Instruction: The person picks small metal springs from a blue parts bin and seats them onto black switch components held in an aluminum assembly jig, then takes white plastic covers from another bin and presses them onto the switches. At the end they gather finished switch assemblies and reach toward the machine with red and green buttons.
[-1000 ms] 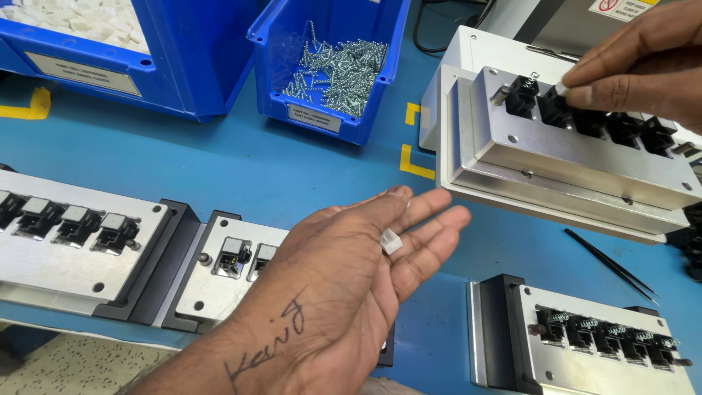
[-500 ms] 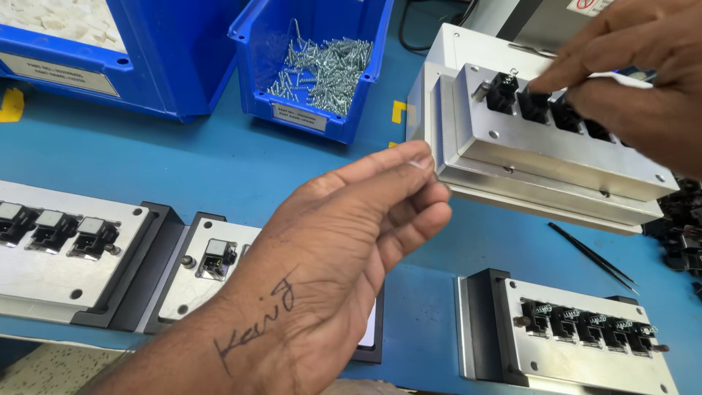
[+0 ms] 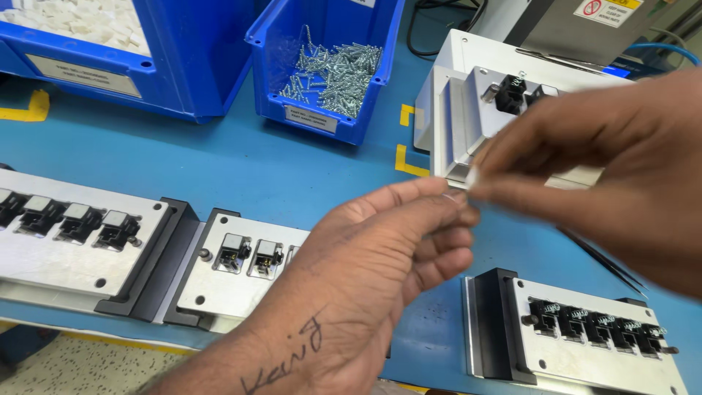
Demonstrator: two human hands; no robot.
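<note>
My left hand [image 3: 365, 278] is over the middle of the blue bench, thumb and forefinger pinched together. My right hand [image 3: 607, 168], blurred, reaches in from the right, and its fingertips meet the left ones. A small white part [image 3: 472, 177] shows between the touching fingertips of both hands. Behind them stands a raised metal fixture [image 3: 457, 88] with black connector housings in its top row, partly hidden by my right hand.
Flat metal fixtures holding rows of black connectors lie at the left [image 3: 66, 249], centre left [image 3: 219, 278] and lower right [image 3: 585, 358]. At the back are a blue bin of screws [image 3: 322, 117] and a blue bin of white parts [image 3: 168, 66]. Black tweezers [image 3: 607, 263] lie under my right hand.
My right hand has left the raised fixture and come down and left to the left hand's fingertips. The left hand has closed from an open palm into a pinch.
</note>
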